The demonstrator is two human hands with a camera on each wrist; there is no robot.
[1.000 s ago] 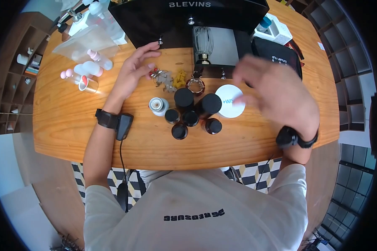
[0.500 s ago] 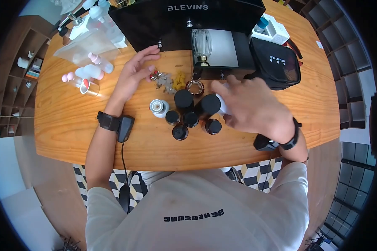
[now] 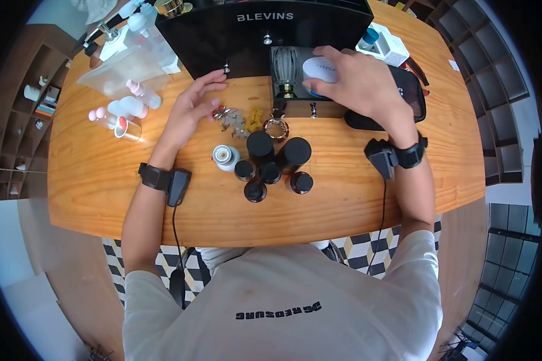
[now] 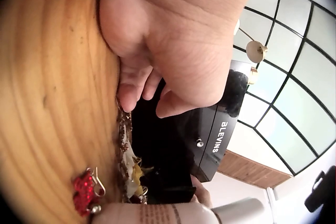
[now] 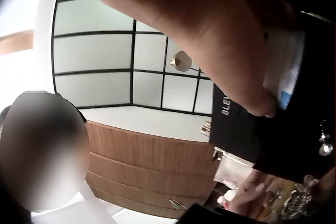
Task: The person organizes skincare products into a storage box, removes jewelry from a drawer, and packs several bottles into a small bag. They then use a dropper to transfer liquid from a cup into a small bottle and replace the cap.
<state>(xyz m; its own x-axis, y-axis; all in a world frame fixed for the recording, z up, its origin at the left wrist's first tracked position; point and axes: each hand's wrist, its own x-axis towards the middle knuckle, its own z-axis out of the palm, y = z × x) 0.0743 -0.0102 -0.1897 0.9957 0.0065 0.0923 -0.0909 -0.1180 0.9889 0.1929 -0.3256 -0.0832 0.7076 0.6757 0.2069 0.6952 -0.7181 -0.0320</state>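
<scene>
- Spanning the foreground, the wooden table no longer carries the white round jar, which 1 s ago lay on the wood to the right of the black-capped bottles.
- Black cabinet, at the back of the table: its pulled-out drawer now has the jar within its outline, beside the ribbed glass bottle. Whether the jar touches the drawer floor cannot be told. In judgement, the carry from table to drawer is nearly complete; release is not yet made.
- Right hand: reaches forward past the black pouch and in over the drawer. Its fingers and thumb are clamped around the jar, fingers along the far edge, thumb on the near side, with the lettered top face left visible between them.
- Left hand: rests on the table in much the same place as 1 s ago, holding nothing. Its fingers are loosely bent and slightly apart, the thumb held away from them; the fingertips lie near the left knob of the cabinet.
- Remaining bottles: 6 with black caps stand grouped in front of the drawer, with 1 white bottle just to their left.
- Smallest items: grey ornaments and yellow ornaments lie between the left hand and the round hair clip.
</scene>
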